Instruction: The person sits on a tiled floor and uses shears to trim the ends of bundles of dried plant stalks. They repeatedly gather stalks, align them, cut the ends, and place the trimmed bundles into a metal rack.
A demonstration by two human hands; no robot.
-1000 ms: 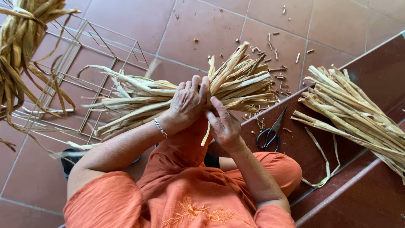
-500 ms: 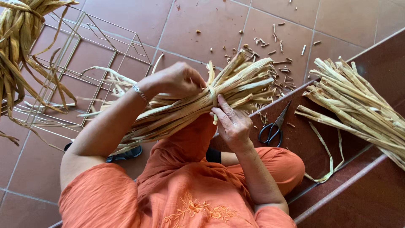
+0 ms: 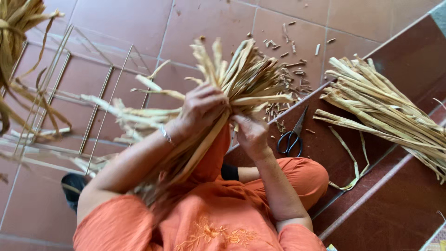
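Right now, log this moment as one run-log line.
left hand: grips dried-leaf bundle | right hand: on bundle underside | scissors: on step, untouched | loose strip pile: right, apart

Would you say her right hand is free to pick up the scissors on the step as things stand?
Probably not at once: the right hand grips the bundle of dried strips together with the left hand. The scissors lie close beside it, uncovered.
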